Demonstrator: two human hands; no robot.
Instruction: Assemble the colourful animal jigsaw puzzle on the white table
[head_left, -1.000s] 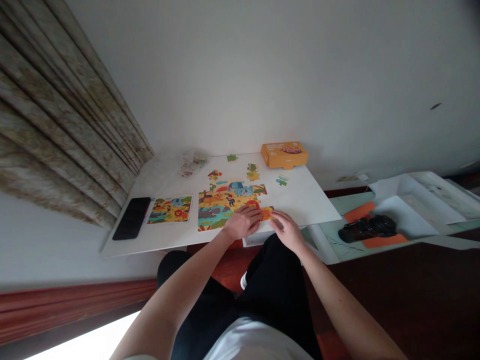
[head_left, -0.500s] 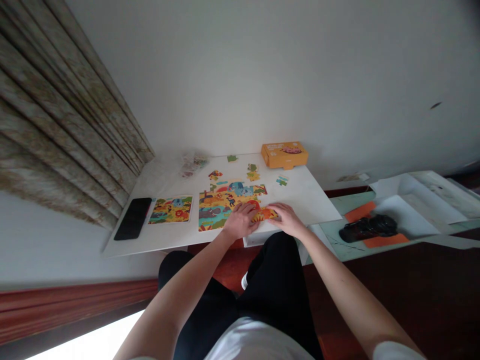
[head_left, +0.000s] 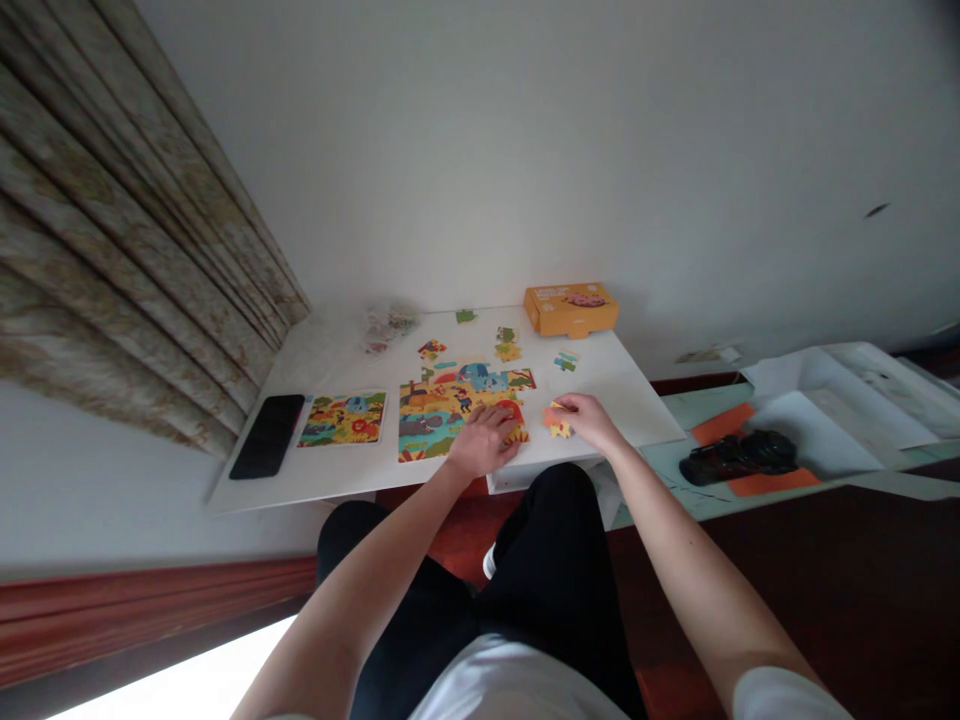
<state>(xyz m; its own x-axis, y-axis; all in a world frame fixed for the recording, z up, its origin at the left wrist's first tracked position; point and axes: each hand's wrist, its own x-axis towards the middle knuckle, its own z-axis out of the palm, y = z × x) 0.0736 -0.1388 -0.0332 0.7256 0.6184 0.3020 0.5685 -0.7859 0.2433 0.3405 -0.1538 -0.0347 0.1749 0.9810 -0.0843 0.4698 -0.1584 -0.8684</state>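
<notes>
A partly joined jigsaw puzzle [head_left: 431, 410] with cartoon animals lies on the white table [head_left: 352, 478]. My left hand [head_left: 482, 440] rests flat on its lower right part, fingers stretched over the red and orange lion area. To the right, apart from the joined puzzle, my right hand [head_left: 589, 420] pinches an orange and yellow puzzle piece [head_left: 559, 424] between thumb and fingers. Beyond the puzzle lie several loose pieces: a green one [head_left: 466, 316], a yellow one [head_left: 508, 352], a multicoloured one [head_left: 431, 348] and a green and blue one [head_left: 565, 361].
Left of the puzzle are a picture card [head_left: 343, 419] and a black phone [head_left: 267, 437]. A clear plastic bag [head_left: 386, 325] and a yellow box [head_left: 571, 310] stand at the back. On a lower glass surface to the right are a black camera-like object [head_left: 739, 457] and an open white box [head_left: 817, 430].
My right hand has moved right, away from the joined puzzle, with the orange and yellow puzzle piece in its fingers. The left hand has stayed on the puzzle.
</notes>
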